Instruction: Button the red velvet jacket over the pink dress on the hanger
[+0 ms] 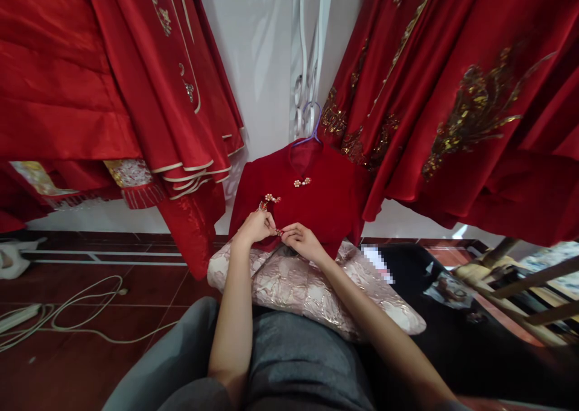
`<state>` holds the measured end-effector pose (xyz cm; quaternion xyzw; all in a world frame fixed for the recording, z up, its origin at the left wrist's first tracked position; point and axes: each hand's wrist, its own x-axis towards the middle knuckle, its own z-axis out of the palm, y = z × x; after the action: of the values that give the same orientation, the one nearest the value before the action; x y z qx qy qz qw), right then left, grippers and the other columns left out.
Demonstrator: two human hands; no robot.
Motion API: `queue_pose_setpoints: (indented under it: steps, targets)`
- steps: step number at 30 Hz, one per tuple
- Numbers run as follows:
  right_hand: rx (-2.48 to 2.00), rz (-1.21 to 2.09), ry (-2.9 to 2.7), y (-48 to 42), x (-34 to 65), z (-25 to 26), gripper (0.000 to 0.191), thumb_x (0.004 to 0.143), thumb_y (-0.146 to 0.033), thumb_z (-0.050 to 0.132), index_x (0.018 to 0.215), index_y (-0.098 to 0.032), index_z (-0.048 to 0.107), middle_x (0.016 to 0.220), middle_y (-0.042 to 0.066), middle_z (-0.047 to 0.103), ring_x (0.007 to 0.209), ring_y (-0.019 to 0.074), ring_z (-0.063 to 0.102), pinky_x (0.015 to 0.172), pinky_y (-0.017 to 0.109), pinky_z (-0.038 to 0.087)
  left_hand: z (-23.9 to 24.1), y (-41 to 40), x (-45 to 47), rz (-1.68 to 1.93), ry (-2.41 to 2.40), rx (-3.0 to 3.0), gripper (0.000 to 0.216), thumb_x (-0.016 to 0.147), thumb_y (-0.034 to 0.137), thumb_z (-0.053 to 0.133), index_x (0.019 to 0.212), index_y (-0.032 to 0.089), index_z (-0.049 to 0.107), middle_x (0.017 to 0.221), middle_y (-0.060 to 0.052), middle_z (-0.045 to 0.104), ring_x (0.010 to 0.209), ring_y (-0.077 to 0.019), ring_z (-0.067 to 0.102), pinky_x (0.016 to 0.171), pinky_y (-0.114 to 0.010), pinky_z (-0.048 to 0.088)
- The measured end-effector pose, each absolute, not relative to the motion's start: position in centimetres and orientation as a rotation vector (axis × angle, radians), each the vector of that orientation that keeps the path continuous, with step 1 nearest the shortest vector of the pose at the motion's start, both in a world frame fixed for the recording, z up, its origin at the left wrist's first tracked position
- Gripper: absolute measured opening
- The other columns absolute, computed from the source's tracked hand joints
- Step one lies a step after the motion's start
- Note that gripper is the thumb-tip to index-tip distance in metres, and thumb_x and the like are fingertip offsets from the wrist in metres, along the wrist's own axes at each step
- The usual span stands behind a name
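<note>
A dark red velvet jacket (316, 206) hangs from a purple hanger (316, 134) in front of me, its lower part reaching a pink brocade cushion (294, 284) on my lap. Along the front are beaded flower frog closures (272, 198), one by the collar and one lower at the left. At a further beaded frog closure (279, 232) near the hem, my left hand (257, 225) pinches from the left. My right hand (304, 241) meets it from the right, thumb and fingers closed on the same small closure. The fingertips partly hide it.
Red satin garments (167, 85) hang at the left, and red garments with gold sequins (474, 115) at the right. A white cable (90, 332) lies on the tiled floor at the left. A wooden frame (520, 290) and a black surface (407, 314) are at the right.
</note>
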<state>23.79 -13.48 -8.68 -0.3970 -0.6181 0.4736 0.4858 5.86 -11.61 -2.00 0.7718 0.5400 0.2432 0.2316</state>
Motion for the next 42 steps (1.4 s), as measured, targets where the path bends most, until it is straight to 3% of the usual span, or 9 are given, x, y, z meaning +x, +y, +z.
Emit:
queue_pose_setpoints:
  steps: [4,7,13,18,26,36,42]
  targets:
    - [-1.005,1.117,-1.525,-13.4,23.9,-8.3,0.034,0.065,-0.037,0.074,0.086,-0.017,0.057,0.077,0.003,0.066,0.074,0.014,0.064,0.071,0.028,0.051,-1.6,-11.9,5.9,0.541,1.391,1.968,0.012,0.062,0.015,0.073,0.071,0.016,0.065,0.069,-0.002,0.07,0.07,-0.0149,0.066,0.064,-0.022,0.049]
    - [-1.063,1.038,-1.482,-13.4,24.3,-7.6,0.04,0.063,-0.046,0.076,0.079,-0.019,0.051,0.068,-0.002,0.059,0.063,0.0119,0.057,0.058,0.024,0.044,-1.4,-11.8,6.1,0.65,1.158,1.798,0.016,0.065,0.016,0.073,0.079,0.014,0.067,0.078,-0.005,0.072,0.073,-0.0152,0.067,0.07,-0.024,0.052]
    - [-1.068,0.97,-1.468,-13.4,25.0,-6.2,0.039,0.061,-0.037,0.075,0.075,-0.022,0.041,0.062,-0.007,0.047,0.055,0.0096,0.045,0.053,0.022,0.035,-2.3,-10.3,7.9,1.192,1.087,1.08,0.01,0.078,0.012,0.062,0.088,0.01,0.065,0.084,-0.012,0.072,0.073,-0.018,0.069,0.085,-0.038,0.054]
    - [-1.022,1.015,-1.542,-13.3,25.2,-6.1,0.031,0.063,-0.031,0.068,0.075,-0.022,0.04,0.063,-0.008,0.046,0.057,0.0099,0.045,0.056,0.023,0.036,-3.8,-9.1,10.4,1.525,0.86,0.689,0.004,0.08,0.014,0.065,0.08,0.01,0.066,0.091,-0.013,0.073,0.089,-0.0168,0.069,0.097,-0.037,0.048]
    - [-1.008,1.006,-1.631,-12.8,25.6,-6.4,0.03,0.067,-0.03,0.067,0.078,-0.022,0.041,0.065,-0.007,0.046,0.06,0.0108,0.046,0.059,0.024,0.038,-4.1,-8.2,11.7,1.625,0.9,0.569,0.006,0.071,0.014,0.072,0.075,0.011,0.069,0.083,-0.008,0.074,0.071,-0.0113,0.067,0.079,-0.027,0.052]
    - [-1.001,1.074,-1.691,-12.5,25.7,-6.2,0.033,0.067,-0.035,0.069,0.079,-0.022,0.041,0.064,-0.006,0.049,0.059,0.0112,0.047,0.058,0.024,0.038,-4.5,-7.3,11.8,1.708,1.027,0.714,0.012,0.063,0.023,0.074,0.07,0.013,0.074,0.075,-0.006,0.073,0.068,-0.0138,0.066,0.068,-0.025,0.052]
    - [-0.939,1.282,-1.805,-12.3,27.7,-4.5,0.035,0.068,-0.034,0.072,0.08,-0.021,0.042,0.066,-0.007,0.05,0.06,0.0101,0.05,0.059,0.024,0.04,-2.7,-7.6,11.4,1.55,1.128,0.953,0.029,0.072,0.042,0.071,0.077,0.014,0.074,0.078,-0.007,0.073,0.068,-0.0168,0.067,0.06,-0.025,0.052]
